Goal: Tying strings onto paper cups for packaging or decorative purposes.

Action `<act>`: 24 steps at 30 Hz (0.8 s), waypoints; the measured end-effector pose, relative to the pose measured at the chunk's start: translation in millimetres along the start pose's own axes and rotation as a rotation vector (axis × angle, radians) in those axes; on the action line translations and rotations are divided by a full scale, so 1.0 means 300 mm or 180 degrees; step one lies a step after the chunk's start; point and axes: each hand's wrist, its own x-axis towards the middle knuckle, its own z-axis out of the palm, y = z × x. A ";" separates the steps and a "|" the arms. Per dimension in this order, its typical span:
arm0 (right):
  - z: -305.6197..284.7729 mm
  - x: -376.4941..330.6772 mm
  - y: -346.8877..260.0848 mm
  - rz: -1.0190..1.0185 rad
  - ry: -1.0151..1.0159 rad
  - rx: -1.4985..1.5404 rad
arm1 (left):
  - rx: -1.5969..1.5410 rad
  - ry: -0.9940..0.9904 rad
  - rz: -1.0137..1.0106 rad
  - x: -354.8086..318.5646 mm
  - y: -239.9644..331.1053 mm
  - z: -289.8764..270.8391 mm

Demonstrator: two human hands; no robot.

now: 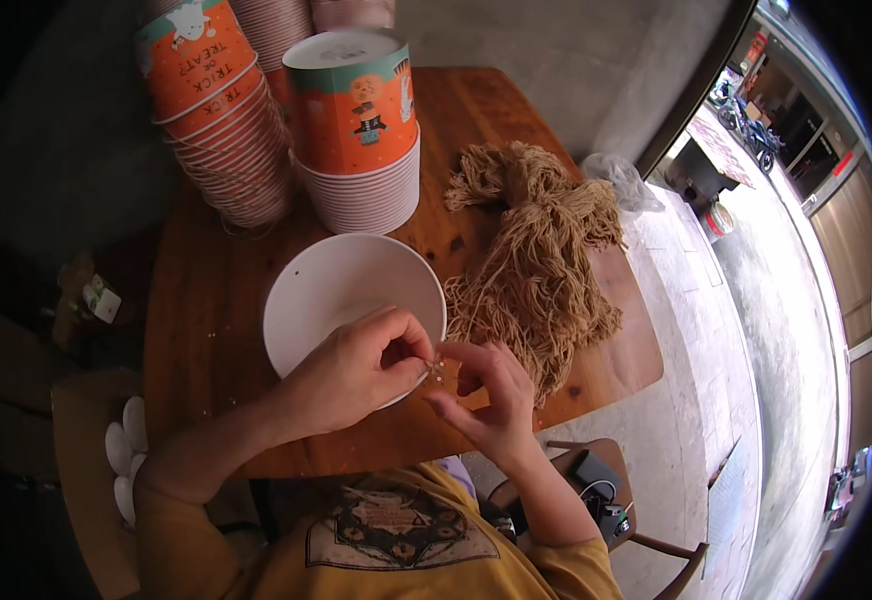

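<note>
A white paper bucket (pixel 301 300) stands mouth up on the table in front of me, with a small hole near its far left rim. My left hand (pixel 361 370) reaches over the bucket's near side, thumb and forefinger pinched on a short bit of tan cord (pixel 435 370) at the right rim. Beside it my right hand (pixel 496 395) has its thumb and curled fingers apart, the forefinger close to the cord. Whether that finger touches it is too small to tell. A heap of loose tan cords (pixel 546 270) lies just right of the bucket.
Behind the bucket, upside-down orange printed buckets (pixel 356 120) stand nested in a stack. A taller stack (pixel 226 140) leans at the left. The wooden table (pixel 216 380) ends near my body. A cardboard box (pixel 96 430) with white round pieces is lower left, a chair (pixel 596 470) lower right.
</note>
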 end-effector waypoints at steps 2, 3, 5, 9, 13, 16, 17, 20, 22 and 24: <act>0.011 -0.001 -0.003 0.0006 0.0039 -0.0120 | -0.0264 -0.0077 -0.0265 -0.003 0.018 0.000; 0.015 -0.002 -0.003 0.0005 0.0069 -0.0239 | -0.0263 -0.0087 -0.0270 -0.003 0.016 0.002; 0.014 0.000 -0.004 -0.0012 0.0075 -0.0281 | -0.0027 0.0127 0.0051 -0.006 0.006 0.007; 0.012 0.005 -0.006 -0.0040 0.0142 -0.0240 | -0.0101 0.0182 0.0077 0.000 -0.007 0.012; 0.007 0.000 0.002 0.0013 0.0130 -0.0293 | 0.0070 0.0139 0.0121 0.000 0.004 0.009; -0.004 -0.010 0.011 -0.0169 0.0144 -0.0583 | 0.0218 0.0155 0.0213 -0.002 0.006 0.009; -0.006 -0.012 0.006 -0.0139 0.0119 -0.0536 | 0.0270 0.0162 0.0242 -0.005 0.007 0.009; -0.006 -0.013 -0.004 -0.0072 0.0067 -0.0498 | 0.0221 0.0242 0.0419 -0.001 -0.007 0.014; -0.002 -0.014 -0.003 -0.0037 0.0036 -0.0498 | 0.0177 0.0232 0.0401 0.003 -0.005 0.017; 0.004 -0.012 0.004 -0.0120 0.0123 -0.0629 | 0.0135 0.0230 0.0376 0.004 -0.004 0.018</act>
